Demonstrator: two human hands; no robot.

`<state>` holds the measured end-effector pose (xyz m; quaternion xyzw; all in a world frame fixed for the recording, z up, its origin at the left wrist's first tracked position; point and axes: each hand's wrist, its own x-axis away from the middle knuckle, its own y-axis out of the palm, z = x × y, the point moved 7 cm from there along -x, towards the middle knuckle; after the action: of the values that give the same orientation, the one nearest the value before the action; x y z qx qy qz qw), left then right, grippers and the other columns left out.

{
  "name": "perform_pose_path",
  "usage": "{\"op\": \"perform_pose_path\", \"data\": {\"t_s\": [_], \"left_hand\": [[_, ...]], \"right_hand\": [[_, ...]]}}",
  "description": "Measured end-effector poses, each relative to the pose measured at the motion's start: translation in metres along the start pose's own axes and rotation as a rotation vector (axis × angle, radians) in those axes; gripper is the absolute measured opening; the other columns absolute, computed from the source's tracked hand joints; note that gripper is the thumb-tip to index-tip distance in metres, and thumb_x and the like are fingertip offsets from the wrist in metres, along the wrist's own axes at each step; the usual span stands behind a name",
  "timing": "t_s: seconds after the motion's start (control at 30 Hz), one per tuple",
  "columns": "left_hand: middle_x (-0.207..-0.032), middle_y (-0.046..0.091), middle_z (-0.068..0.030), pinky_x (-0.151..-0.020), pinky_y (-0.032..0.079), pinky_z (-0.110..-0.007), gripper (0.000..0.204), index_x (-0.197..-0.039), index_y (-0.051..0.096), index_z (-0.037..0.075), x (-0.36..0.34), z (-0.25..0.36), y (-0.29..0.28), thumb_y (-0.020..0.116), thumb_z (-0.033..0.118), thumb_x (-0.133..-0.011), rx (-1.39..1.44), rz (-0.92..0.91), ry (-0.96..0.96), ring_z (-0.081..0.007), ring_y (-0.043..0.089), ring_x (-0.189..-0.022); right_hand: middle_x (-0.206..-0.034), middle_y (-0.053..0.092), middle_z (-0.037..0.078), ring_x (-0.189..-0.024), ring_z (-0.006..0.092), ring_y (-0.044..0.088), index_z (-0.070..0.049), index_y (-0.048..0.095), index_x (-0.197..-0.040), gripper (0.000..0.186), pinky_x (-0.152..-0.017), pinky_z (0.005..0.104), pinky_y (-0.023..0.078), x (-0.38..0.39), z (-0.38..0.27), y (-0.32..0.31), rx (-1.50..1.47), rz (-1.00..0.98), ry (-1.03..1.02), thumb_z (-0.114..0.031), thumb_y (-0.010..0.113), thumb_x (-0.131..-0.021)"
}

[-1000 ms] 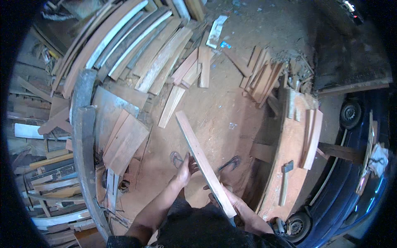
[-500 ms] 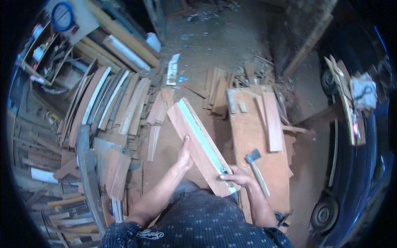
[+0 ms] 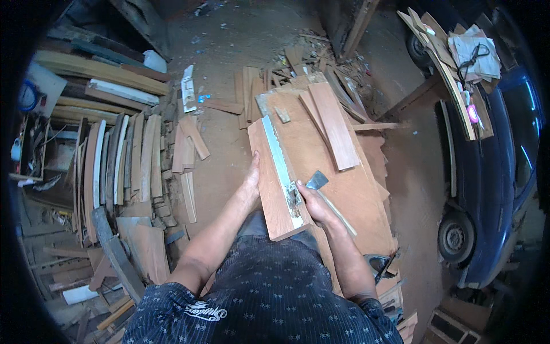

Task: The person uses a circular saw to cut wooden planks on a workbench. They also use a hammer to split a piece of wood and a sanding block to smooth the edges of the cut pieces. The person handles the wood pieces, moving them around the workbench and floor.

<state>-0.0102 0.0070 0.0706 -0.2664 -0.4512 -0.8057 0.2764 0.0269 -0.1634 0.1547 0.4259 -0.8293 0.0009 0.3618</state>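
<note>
I hold a reddish wooden board (image 3: 265,189) in front of my body, slanting up and away, with a pale bluish-white painted strip along its right side. My left hand (image 3: 252,175) is closed on its left edge, thumb along the side. My right hand (image 3: 315,204) grips its right edge lower down, fingers mostly hidden beneath. Beside the right thumb, a small worn metal-looking fitting (image 3: 294,196) lies against the strip; I cannot tell its kind. Just beyond that hand a hatchet (image 3: 317,180) rests on the workbench (image 3: 366,200), its handle partly behind the right forearm.
Two planed boards (image 3: 335,129) lie on the bench's far part. Rows of stacked planks (image 3: 123,155) stand to the left. Wood scraps (image 3: 252,92) cover floor beyond the bench. On the right are a blue car (image 3: 492,200) and a raised plank stand (image 3: 452,74) holding papers.
The view has swung toward the right, so the bench and car sit further left. The board has turned to a steeper angle and come over the bench's left edge, still in both hands.
</note>
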Motion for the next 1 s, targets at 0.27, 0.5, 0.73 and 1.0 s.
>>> {"op": "perform_pose_path", "data": {"t_s": [0.27, 0.5, 0.73, 1.0], "left_hand": [[-0.136, 0.061, -0.0159, -0.104, 0.052, -0.047, 0.064, -0.149, 0.042, 0.005, -0.079, 0.018, 0.021, 0.050, 0.052, -0.105, -0.024, -0.024, 0.089, -0.0286, 0.063, -0.122], [-0.137, 0.061, -0.0201, -0.110, 0.043, -0.043, 0.069, -0.147, 0.047, -0.001, -0.148, 0.035, 0.009, 0.057, 0.050, -0.103, -0.562, 0.173, 0.123, -0.0317, 0.059, -0.126], [-0.149, 0.050, -0.0222, -0.113, 0.038, -0.048, 0.065, -0.145, 0.047, -0.005, -0.267, 0.117, -0.038, 0.054, 0.041, -0.100, -1.626, 0.297, 0.440, -0.0375, 0.046, -0.140], [-0.169, 0.021, -0.0190, -0.121, 0.022, -0.058, 0.074, -0.157, 0.032, -0.004, -0.338, 0.116, -0.031, 0.042, 0.048, -0.105, -2.403, 0.236, 0.536, -0.0343, 0.014, -0.157]], "right_hand": [[-0.128, 0.066, 0.013, -0.116, 0.0180, 0.061, 0.005, 0.057, -0.136, 0.060, -0.104, 0.0342, 0.047, -0.049, 0.008, -0.054, -0.269, 0.035, 0.153, -0.047, 0.046, -0.108], [-0.114, 0.073, 0.014, -0.102, 0.0175, 0.068, 0.006, 0.064, -0.126, 0.050, -0.091, 0.0338, 0.053, -0.108, -0.009, -0.079, 0.027, 0.300, -0.006, -0.033, 0.074, -0.095], [-0.099, 0.074, 0.012, -0.088, 0.0160, 0.066, 0.006, 0.065, -0.118, 0.040, -0.080, 0.0325, 0.053, -0.079, 0.003, -0.108, 0.479, 0.547, 0.194, -0.025, 0.074, -0.094], [-0.082, 0.068, 0.006, -0.075, 0.0114, 0.061, 0.004, 0.064, -0.102, 0.029, -0.068, 0.0290, 0.050, -0.066, 0.022, -0.103, 0.278, 0.716, 0.164, -0.021, 0.075, -0.095]]}}
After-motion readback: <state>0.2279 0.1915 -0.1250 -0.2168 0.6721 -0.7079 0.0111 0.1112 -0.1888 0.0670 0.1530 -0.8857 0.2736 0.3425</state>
